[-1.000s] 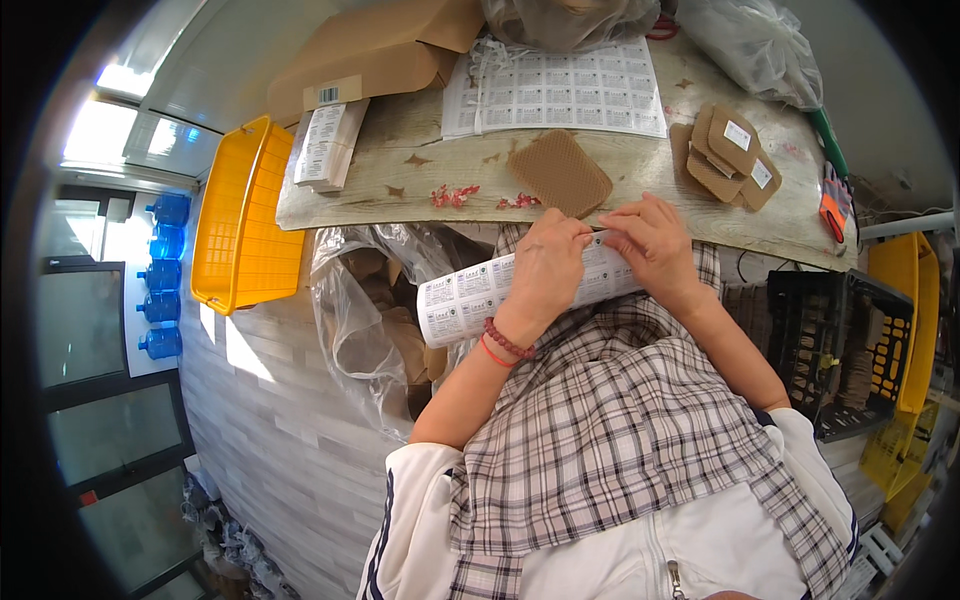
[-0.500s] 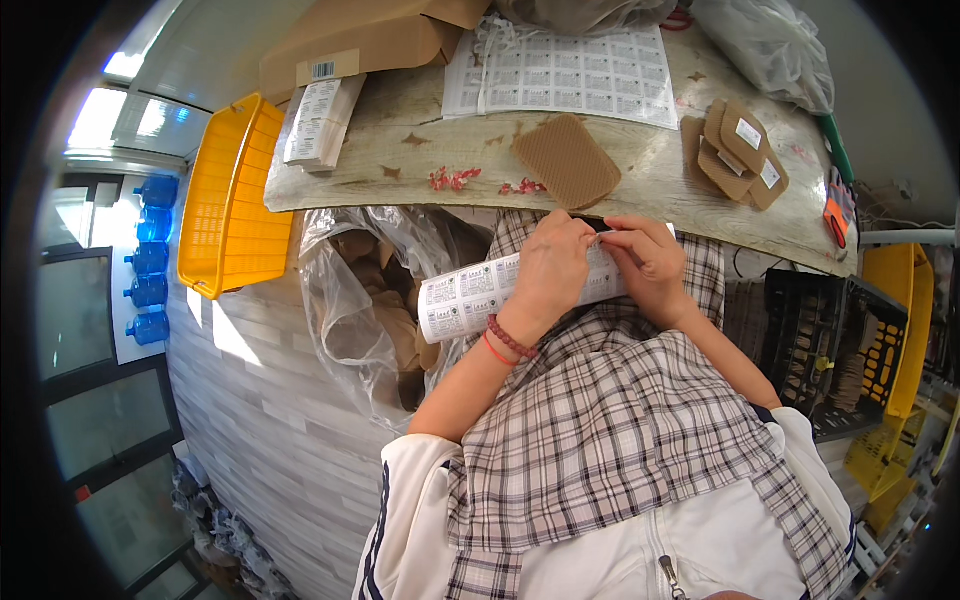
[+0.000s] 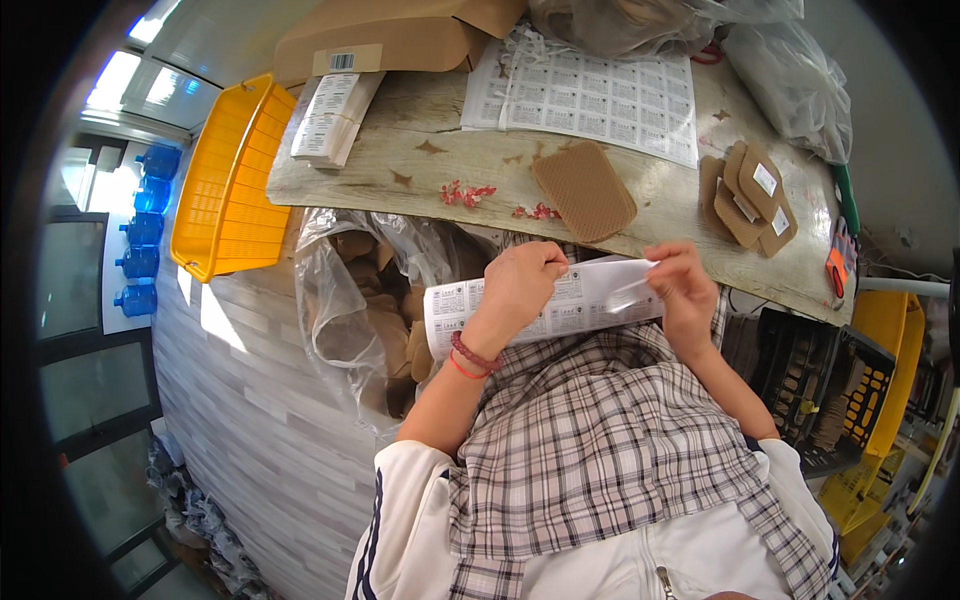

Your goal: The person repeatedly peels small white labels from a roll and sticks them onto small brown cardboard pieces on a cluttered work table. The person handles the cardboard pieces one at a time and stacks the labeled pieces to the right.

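Observation:
Across my lap lies a curled white sheet of printed label stickers (image 3: 575,316), its right part mostly blank and glossy. My left hand (image 3: 520,285), closed in a pinch, rests over the sheet's upper edge; whether a loose label is in those fingertips is too small to tell. At the right end, my right hand (image 3: 686,298) pinches the sheet's upper corner between thumb and fingers. Just beyond, on the table edge, sits a brown ribbed cardboard pad (image 3: 585,192). Farther right is a loose pile of similar pads (image 3: 748,198), some bearing small white labels.
The wooden table (image 3: 420,180) holds more label sheets (image 3: 600,95), a bundle of printed slips (image 3: 335,120), a carton (image 3: 390,40), plastic bags (image 3: 795,90) and red shreds (image 3: 467,193). Below left stands a clear bag of cardboard pieces (image 3: 375,310); crates (image 3: 815,390) stand right, a yellow basket (image 3: 230,180) left.
My hands have moved apart: the right one shifted to the sheet's right end, the left one slightly left and down. More of the sheet's blank, glossy right part now shows between them.

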The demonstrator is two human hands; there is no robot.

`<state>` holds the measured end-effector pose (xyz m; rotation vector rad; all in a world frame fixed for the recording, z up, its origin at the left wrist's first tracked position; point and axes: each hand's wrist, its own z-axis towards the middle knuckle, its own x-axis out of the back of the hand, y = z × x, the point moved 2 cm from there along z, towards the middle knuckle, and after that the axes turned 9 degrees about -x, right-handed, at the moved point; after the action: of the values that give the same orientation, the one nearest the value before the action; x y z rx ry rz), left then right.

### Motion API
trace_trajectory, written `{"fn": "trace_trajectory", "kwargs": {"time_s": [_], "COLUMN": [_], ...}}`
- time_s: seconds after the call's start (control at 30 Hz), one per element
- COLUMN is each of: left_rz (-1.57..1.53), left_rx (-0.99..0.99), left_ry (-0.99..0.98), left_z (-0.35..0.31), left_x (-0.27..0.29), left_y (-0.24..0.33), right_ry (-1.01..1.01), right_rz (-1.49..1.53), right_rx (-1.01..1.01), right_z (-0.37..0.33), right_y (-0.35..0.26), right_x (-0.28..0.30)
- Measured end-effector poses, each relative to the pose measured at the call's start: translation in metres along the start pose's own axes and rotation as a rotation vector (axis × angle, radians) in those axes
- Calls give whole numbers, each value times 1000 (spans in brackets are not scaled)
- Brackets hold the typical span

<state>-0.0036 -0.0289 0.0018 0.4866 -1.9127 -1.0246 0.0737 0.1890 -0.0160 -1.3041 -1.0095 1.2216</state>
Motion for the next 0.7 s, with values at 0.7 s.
{"fn": "trace_trajectory", "kwargs": {"time_s": [0.7], "left_rz": [359], "left_rx": [-581], "left_ry": [263], "left_z": [15], "left_x": [-30], "left_y": [6], "right_ry": [-202], "right_rz": [-557], "right_rx": [-302], "right_z": [164], "right_y": [42], "right_x": [-12]}}
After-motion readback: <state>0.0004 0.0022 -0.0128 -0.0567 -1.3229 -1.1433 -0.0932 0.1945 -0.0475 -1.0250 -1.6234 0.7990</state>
